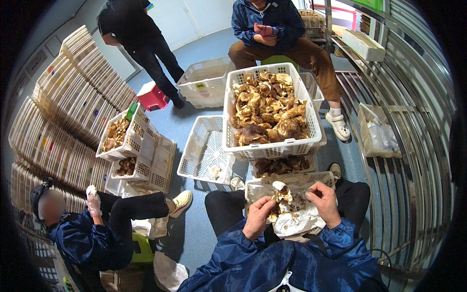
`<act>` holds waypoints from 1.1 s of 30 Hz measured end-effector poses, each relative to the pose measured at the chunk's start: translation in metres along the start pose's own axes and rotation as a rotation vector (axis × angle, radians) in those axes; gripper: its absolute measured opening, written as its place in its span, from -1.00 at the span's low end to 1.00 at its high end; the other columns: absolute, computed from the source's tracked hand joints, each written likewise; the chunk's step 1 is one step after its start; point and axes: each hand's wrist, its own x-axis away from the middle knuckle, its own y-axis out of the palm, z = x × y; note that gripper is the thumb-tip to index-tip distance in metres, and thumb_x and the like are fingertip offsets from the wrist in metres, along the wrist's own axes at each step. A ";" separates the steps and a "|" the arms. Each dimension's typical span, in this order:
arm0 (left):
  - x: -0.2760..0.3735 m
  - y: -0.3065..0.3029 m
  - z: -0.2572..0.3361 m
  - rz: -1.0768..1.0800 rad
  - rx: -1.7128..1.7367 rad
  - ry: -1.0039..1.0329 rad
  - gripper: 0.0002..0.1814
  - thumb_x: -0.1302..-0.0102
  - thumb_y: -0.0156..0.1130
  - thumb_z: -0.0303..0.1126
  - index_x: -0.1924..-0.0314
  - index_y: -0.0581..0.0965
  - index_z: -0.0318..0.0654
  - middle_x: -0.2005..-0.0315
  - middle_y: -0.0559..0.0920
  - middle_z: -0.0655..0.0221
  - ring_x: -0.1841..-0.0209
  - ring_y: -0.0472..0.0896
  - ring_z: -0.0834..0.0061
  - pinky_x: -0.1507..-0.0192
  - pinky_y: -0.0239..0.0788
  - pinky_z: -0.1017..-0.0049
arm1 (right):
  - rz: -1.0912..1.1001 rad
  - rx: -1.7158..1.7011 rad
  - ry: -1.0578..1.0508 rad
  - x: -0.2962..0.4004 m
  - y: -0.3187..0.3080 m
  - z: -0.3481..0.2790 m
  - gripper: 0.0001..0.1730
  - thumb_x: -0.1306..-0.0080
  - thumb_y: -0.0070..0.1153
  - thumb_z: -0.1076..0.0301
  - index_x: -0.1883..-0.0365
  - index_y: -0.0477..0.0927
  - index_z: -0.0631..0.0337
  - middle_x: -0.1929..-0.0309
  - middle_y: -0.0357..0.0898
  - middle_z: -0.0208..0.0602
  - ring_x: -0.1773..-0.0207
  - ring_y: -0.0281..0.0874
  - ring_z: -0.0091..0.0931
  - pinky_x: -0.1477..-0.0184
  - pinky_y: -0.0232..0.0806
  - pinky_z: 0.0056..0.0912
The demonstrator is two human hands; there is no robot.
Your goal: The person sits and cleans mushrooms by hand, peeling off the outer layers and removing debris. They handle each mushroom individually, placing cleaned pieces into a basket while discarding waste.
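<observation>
My left hand pinches a pale mushroom between thumb and fingers, above a white plastic crate. White paper lines this crate, and dark and pale trimmings lie on the paper. To the right of the mushroom is my right hand, apart from it, with thumb and index finger drawn close together. Whether a small scrap sits between those fingertips is not visible. Just ahead, a large white crate is heaped with brown and yellowish mushrooms, stacked over another crate of darker mushrooms.
A perforated crate with a pale clump stands on the blue floor. Left are stacked crates of mushrooms and tall nested crates. A seated person works at left; another sits opposite. Someone stands behind. Metal racks line the right.
</observation>
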 end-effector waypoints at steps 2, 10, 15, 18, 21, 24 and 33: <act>0.000 -0.002 -0.001 0.001 -0.016 0.001 -0.83 -0.41 0.05 -0.39 0.22 0.53 -0.36 0.43 0.62 0.37 0.39 0.56 0.61 0.25 0.38 0.59 | 0.008 0.075 -0.055 -0.001 0.001 -0.009 -0.90 -0.13 0.17 0.53 0.47 0.48 0.32 0.49 0.39 -0.49 0.44 0.33 -0.67 0.37 0.21 -0.58; 0.001 -0.003 0.000 -0.049 0.008 -0.008 -0.84 -0.40 0.10 -0.40 0.16 0.54 -0.34 0.36 0.60 0.49 0.33 0.51 0.73 0.22 0.33 0.68 | -0.006 0.064 -0.080 -0.001 0.003 -0.006 -0.90 -0.10 0.16 0.54 0.51 0.47 0.33 0.44 0.42 -0.46 0.42 0.31 -0.69 0.35 0.19 -0.60; 0.001 -0.002 -0.001 -0.029 0.005 -0.004 -0.83 -0.41 0.06 -0.40 0.19 0.53 -0.36 0.41 0.61 0.40 0.38 0.55 0.62 0.25 0.39 0.61 | -0.036 0.034 -0.059 -0.001 0.003 -0.007 -0.91 -0.10 0.15 0.54 0.52 0.47 0.32 0.44 0.44 -0.46 0.41 0.30 -0.70 0.35 0.18 -0.61; 0.001 -0.001 -0.001 -0.030 0.014 -0.012 -0.83 -0.40 0.07 -0.40 0.18 0.53 -0.36 0.40 0.61 0.41 0.38 0.56 0.63 0.24 0.40 0.60 | -0.040 0.033 -0.063 0.000 0.003 -0.008 -0.90 -0.10 0.15 0.54 0.52 0.47 0.32 0.44 0.44 -0.47 0.41 0.30 -0.70 0.35 0.18 -0.62; 0.000 -0.003 -0.002 -0.035 0.009 -0.008 -0.84 -0.40 0.08 -0.41 0.18 0.53 -0.37 0.39 0.61 0.42 0.37 0.56 0.63 0.24 0.42 0.60 | -0.043 0.032 -0.068 -0.001 0.003 -0.006 -0.90 -0.11 0.15 0.54 0.52 0.47 0.31 0.44 0.43 -0.48 0.41 0.30 -0.70 0.35 0.18 -0.62; -0.001 -0.003 -0.001 -0.037 0.005 -0.004 -0.84 -0.39 0.09 -0.41 0.18 0.54 -0.37 0.39 0.61 0.42 0.37 0.56 0.64 0.23 0.42 0.60 | -0.047 0.024 -0.066 -0.002 0.002 -0.004 -0.90 -0.12 0.15 0.54 0.51 0.47 0.31 0.44 0.43 -0.49 0.41 0.30 -0.71 0.35 0.18 -0.62; -0.001 0.000 0.006 -0.070 -0.025 -0.004 -0.84 -0.39 0.12 -0.38 0.16 0.55 -0.32 0.36 0.59 0.56 0.31 0.48 0.77 0.21 0.30 0.69 | -0.047 0.027 -0.056 -0.006 0.004 -0.013 -0.92 -0.12 0.15 0.54 0.49 0.48 0.31 0.45 0.45 -0.50 0.41 0.31 -0.71 0.33 0.19 -0.62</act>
